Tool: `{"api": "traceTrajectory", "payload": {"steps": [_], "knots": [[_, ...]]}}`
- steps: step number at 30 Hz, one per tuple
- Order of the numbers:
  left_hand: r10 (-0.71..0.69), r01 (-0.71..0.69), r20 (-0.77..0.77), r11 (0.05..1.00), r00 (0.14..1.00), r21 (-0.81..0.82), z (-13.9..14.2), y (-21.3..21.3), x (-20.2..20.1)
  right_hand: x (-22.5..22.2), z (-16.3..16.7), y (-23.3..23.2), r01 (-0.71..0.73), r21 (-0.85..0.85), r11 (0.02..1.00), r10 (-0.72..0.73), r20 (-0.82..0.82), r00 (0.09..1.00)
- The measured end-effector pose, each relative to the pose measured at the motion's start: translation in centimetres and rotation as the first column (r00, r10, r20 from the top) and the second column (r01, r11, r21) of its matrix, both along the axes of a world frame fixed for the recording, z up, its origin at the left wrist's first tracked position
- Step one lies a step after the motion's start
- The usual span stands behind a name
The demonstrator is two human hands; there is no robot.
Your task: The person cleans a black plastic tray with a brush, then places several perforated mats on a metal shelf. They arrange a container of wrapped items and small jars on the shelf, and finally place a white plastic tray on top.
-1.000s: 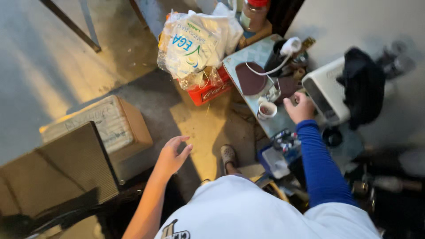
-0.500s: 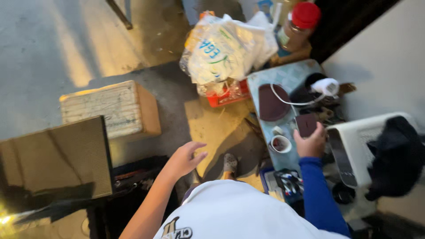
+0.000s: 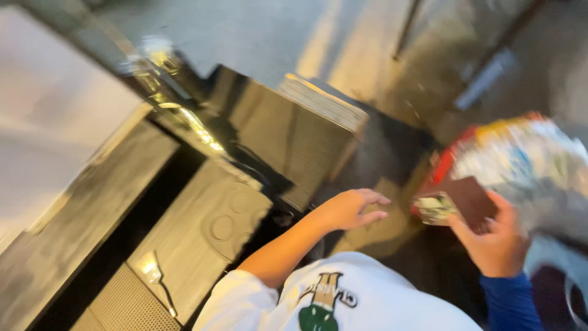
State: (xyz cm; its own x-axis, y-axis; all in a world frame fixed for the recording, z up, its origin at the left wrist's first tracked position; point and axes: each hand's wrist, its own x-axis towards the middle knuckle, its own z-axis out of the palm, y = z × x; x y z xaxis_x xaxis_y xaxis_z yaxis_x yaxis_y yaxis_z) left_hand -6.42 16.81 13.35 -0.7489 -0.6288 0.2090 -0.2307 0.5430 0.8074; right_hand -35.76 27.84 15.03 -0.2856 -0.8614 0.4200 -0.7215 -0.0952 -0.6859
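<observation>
My right hand (image 3: 492, 243), in a blue sleeve, grips a dark brown flat square piece (image 3: 470, 199) by its lower edge and holds it up in front of a full white plastic bag (image 3: 530, 164). My left hand (image 3: 351, 209) hovers with bare forearm, fingers spread and holding nothing, over a tan patch of floor (image 3: 378, 228). It is nearest the corner of a glossy black panel (image 3: 277, 136). The view is blurred by motion.
A cardboard box (image 3: 323, 103) stands behind the black panel. A grey slab with round marks (image 3: 210, 228) and a ribbed mat (image 3: 127, 303) lie at the lower left. A red crate (image 3: 444, 160) sits under the bag. Bare concrete floor (image 3: 263, 34) stretches behind.
My right hand has lifted the brown piece off the small table and brought it toward me. The view has swung left, so the table and white machine are out of sight. My left hand stays open.
</observation>
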Motion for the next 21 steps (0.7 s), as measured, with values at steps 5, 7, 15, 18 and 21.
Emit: {"api": "traceTrajectory", "payload": {"steps": [5,7,15,18,21], "knots": [[0.445,-0.412,-0.249,0.894,0.86,0.175,1.3,-0.9,13.6,14.1,2.6,-15.2,-0.43,-0.046,0.902,0.425,0.275,0.863],[0.628,-0.512,-0.33,0.772,0.705,0.376,1.1,-0.7,17.9,20.5,2.8,-22.1,-0.529,-0.095,0.843,0.535,0.233,0.812],[0.912,-0.761,-0.229,0.411,0.34,0.502,-1.5,5.0,31.6,45.9,-0.3,-44.9,-0.568,-0.158,0.808,0.589,0.246,0.77],[0.958,-0.801,-0.191,0.283,0.212,0.528,-2.9,7.3,34.2,51.5,-1.5,-49.3,-0.49,-0.162,0.856,0.514,0.176,0.839],[0.978,-0.795,-0.167,0.202,0.128,0.572,-4.3,8.7,35.4,54.1,-2.4,-52.2,-0.496,-0.193,0.847,0.511,0.032,0.859]]}}
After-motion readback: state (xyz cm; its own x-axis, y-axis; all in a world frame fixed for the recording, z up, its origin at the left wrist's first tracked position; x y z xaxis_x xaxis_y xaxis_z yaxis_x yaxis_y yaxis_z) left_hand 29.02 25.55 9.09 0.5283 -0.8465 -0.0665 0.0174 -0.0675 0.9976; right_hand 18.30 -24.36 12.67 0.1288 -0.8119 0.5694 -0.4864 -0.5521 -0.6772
